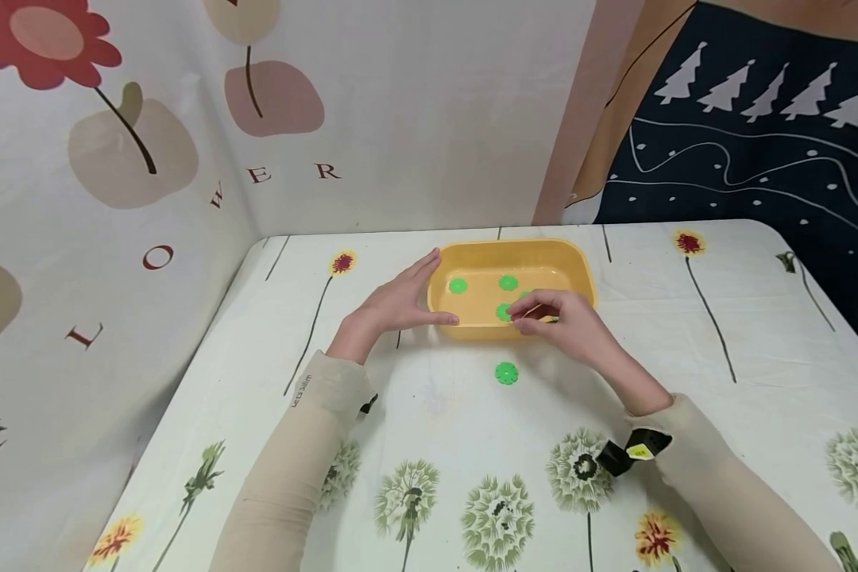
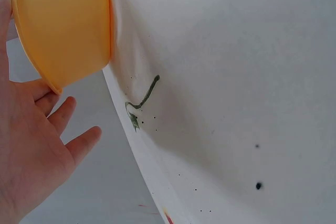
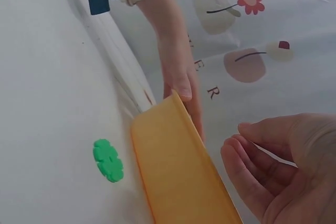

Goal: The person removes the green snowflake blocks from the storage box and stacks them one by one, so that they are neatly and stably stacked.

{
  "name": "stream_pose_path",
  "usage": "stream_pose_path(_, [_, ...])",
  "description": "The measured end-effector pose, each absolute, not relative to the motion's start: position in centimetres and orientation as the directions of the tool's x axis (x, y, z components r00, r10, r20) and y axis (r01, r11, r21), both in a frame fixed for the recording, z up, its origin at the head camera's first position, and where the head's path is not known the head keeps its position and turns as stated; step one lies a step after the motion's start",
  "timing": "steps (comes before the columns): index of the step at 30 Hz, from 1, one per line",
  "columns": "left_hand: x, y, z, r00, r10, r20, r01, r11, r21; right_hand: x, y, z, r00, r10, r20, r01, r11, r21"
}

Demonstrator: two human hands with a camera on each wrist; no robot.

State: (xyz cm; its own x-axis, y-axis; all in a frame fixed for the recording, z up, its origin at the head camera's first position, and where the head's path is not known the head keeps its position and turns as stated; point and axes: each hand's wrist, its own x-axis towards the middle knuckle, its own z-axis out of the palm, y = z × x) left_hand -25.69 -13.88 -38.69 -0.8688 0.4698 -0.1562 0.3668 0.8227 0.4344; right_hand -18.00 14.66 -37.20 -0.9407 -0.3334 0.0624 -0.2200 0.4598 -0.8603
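Note:
A yellow plastic basin [image 1: 465, 330] stands on the flowered cloth. My left hand [image 1: 403, 300] spans its left end and holds it, thumb on the near rim and fingers along the left side. In the left wrist view the index finger [image 2: 44, 88] meets the rim. Over the near right part of the basin is my right hand [image 1: 568, 322], its fingertips bent toward the thumb. No object shows between them in the right wrist view. Several green notched discs [image 1: 508, 282] lie inside the basin, one close to the right fingertips. Another green disc [image 1: 506, 373] lies on the cloth in front.
The table's white cloth [image 1: 429, 429] carries printed flowers and dandelions. A white curtain [image 1: 415, 95] with printed letters hangs behind and to the left. At the back right is a dark cloth [image 1: 743, 151] with white trees.

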Motion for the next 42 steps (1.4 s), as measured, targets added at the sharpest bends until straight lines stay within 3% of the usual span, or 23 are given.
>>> stream_pose_path(9, [-25.7,-13.8,-38.8,-0.868,0.468,-0.163,0.361,0.823,0.439,-20.2,14.4,-37.2,-0.95,-0.301,0.082,-0.201,0.388,-0.899])
stream_pose_path(15, [-25.7,-13.6,-38.8,-0.865,0.474,-0.163,0.364,0.818,0.446,-22.2,14.5,-37.8,-0.942,-0.334,0.023,-0.148,0.354,-0.924])
stream_pose_path(25, [-25.8,-13.6,-38.7,-0.862,0.482,-0.159,0.373,0.814,0.445,-25.2,15.3,-39.4,-0.827,-0.541,-0.155,-0.151,0.478,-0.865])
stream_pose_path(35, [-25.7,-13.8,-38.6,-0.865,0.476,-0.158,0.371,0.82,0.436,-25.4,14.8,-39.7,-0.75,-0.635,-0.185,-0.25,0.531,-0.809])
stream_pose_path(42, [-25.6,-13.7,-38.6,-0.869,0.465,-0.168,0.358,0.826,0.436,-25.4,14.7,-40.0,-0.711,-0.67,-0.214,-0.214,0.495,-0.842])
